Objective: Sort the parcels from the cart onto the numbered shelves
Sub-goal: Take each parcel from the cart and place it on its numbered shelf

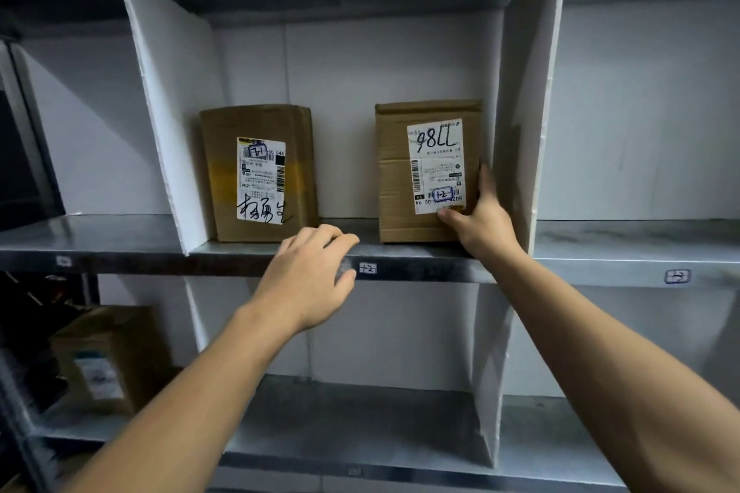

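Observation:
Two brown cardboard parcels stand upright in the middle bay of a metal shelf (420, 256). The right parcel (396, 180) bears an upside-down label with a handwritten number and a blue "1-2" mark. My right hand (482, 220) grips its lower right corner, thumb on the front face, fingers round the right side. The left parcel (218, 172) has a white label with black handwriting and stands untouched. My left hand (308, 280) hovers at the shelf's front edge with loosely curled fingers and holds nothing. A small "1-2" tag (367, 268) sticks to the shelf edge.
White foam dividers (168, 100) (528, 92) wall the bay left and right. Another tag (676, 276) marks the bay to the right. Below left, a brown box (108, 356) stands on the lower shelf (360, 432).

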Tool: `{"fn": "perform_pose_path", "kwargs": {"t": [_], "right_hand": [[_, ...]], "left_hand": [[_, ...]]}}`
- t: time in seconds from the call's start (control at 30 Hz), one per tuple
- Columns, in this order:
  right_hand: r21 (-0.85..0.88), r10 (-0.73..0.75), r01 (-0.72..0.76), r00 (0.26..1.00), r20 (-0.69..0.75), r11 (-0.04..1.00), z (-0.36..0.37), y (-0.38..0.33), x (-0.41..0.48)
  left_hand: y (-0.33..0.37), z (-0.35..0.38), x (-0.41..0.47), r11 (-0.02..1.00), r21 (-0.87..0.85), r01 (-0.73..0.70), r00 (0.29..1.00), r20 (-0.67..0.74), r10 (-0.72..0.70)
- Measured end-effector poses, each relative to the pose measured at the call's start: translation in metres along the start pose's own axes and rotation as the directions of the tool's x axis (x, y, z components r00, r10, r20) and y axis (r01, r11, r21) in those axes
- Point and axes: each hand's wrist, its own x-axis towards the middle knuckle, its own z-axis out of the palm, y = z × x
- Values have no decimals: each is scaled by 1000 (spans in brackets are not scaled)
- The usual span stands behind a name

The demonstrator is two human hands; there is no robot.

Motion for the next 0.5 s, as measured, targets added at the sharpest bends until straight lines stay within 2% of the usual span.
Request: {"fn": "perform_pose_path", "kwargs": {"t": [0.5], "right_hand": [[-98,16,-20,999,-43,995,9,-4,-5]], "left_hand": [[-3,7,-8,994,-105,-31,999,-18,29]]}}
